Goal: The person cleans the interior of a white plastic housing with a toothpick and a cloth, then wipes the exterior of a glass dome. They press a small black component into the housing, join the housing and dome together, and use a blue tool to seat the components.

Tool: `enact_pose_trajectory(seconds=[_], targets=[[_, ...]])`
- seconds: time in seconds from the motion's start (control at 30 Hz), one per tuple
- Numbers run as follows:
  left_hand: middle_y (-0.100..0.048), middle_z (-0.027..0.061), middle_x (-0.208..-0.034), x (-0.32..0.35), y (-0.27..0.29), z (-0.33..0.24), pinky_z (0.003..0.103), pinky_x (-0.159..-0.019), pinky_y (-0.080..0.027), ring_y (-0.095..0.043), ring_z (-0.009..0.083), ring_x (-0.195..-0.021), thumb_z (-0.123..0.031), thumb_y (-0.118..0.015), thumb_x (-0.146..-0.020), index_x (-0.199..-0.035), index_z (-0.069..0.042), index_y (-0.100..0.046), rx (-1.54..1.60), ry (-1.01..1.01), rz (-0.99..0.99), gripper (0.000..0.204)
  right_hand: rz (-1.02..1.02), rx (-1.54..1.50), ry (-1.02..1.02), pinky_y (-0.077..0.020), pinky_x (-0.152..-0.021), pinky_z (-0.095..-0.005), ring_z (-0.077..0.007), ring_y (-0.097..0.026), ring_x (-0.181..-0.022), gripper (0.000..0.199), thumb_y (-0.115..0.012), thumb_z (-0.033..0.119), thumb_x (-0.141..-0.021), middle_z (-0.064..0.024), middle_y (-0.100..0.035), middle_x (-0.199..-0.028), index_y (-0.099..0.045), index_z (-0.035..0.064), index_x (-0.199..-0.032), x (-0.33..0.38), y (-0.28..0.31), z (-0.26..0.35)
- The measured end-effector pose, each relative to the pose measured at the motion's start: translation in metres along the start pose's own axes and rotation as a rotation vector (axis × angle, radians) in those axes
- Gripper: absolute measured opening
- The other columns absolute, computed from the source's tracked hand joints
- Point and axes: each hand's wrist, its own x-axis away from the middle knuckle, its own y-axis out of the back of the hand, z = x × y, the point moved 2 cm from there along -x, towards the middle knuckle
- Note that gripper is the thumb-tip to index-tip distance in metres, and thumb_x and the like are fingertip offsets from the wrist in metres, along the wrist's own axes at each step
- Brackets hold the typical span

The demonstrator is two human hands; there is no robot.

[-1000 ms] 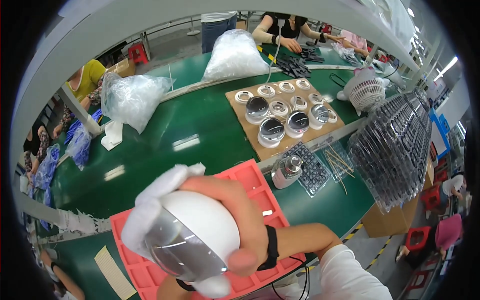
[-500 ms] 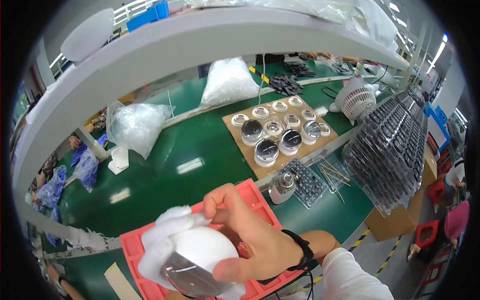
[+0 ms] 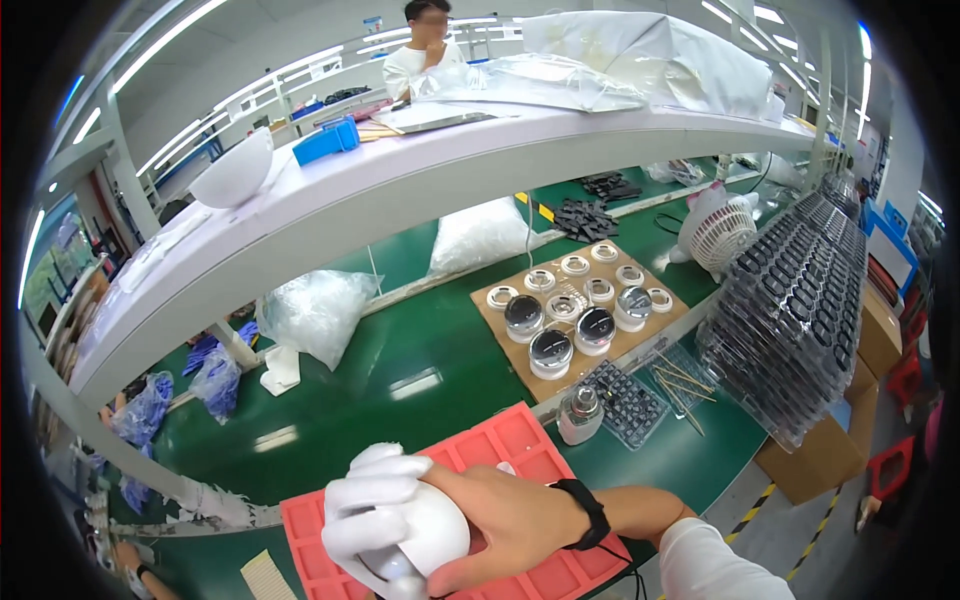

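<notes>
Between both hands is a white rounded housing (image 3: 437, 527), above a pink compartment tray (image 3: 520, 440). My left hand (image 3: 368, 505), in a white glove, wraps its fingers over the housing's left side. From the right, my bare right hand (image 3: 515, 520) grips it, thumb low at the front and fingers partly hidden behind. A small shiny grey patch shows under the gloved fingers. On a brown board (image 3: 510, 375) beyond stand white rings and several round white units (image 3: 551, 352) with dark glossy faces. A clear bottle (image 3: 580, 415) stands just past the tray's right corner.
A clear tray of small black parts (image 3: 625, 400) and thin wooden sticks (image 3: 683, 395) lie right of the bottle. Stacked plastic trays (image 3: 790, 310) and a white fan (image 3: 715, 235) stand farther right. A white shelf (image 3: 450, 165) crosses overhead; a person (image 3: 420, 60) is behind it.
My view has tilted upward, showing more of the shelf. The housing's dark glossy face has turned out of sight. Gloved fingers now cover its front, and my right fingers have flattened against its side.
</notes>
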Motion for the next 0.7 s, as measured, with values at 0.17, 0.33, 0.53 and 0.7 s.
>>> enact_pose_trajectory(seconds=[0.17,0.33,0.53,0.7], targets=[[-0.060,0.0223,-0.109,-0.014,-0.006,-0.021,0.052,-0.103,-0.044,-0.062,0.0437,-0.113,-0.044,-0.063,-0.091,-0.105,-0.005,-0.058,0.018,0.282,-0.024,0.042,-0.129,0.501,0.109,-0.0567,-0.067,-0.0426,-0.0375,-0.069,-0.084,0.087,-0.079,0.046,-0.084,-0.0244,-0.065,-0.107,-0.038,-0.0055,-0.140,0.003,0.001,0.005],[-0.062,0.0279,-0.118,-0.028,-0.012,-0.042,0.049,-0.106,-0.045,-0.061,0.0431,-0.117,-0.027,-0.048,-0.096,-0.103,0.005,-0.060,0.009,0.514,-0.010,0.034,-0.214,0.737,0.282,-0.0581,-0.065,-0.0412,-0.0355,-0.069,-0.086,0.086,-0.082,0.049,-0.080,-0.0218,-0.062,-0.113,-0.044,-0.0031,-0.137,0.003,-0.009,0.004],[-0.067,0.0303,-0.105,-0.038,-0.002,-0.052,0.045,-0.098,-0.050,-0.066,0.0401,-0.103,-0.021,-0.045,-0.095,-0.096,0.011,-0.063,0.076,0.696,0.089,0.037,-0.141,0.901,0.308,-0.0576,-0.062,-0.0401,-0.0351,-0.069,-0.084,0.085,-0.082,0.047,-0.079,-0.0207,-0.063,-0.108,-0.046,-0.0037,-0.137,0.010,-0.021,0.001],[-0.067,0.0317,-0.101,-0.042,-0.006,-0.056,0.046,-0.095,-0.052,-0.067,0.0406,-0.101,-0.025,-0.047,-0.089,-0.094,0.014,-0.066,0.112,0.799,0.187,0.043,-0.099,0.805,0.250,-0.0562,-0.064,-0.0419,-0.0352,-0.069,-0.080,0.077,-0.079,0.045,-0.082,-0.0206,-0.067,-0.096,-0.050,-0.0040,-0.135,0.010,-0.020,0.009]])
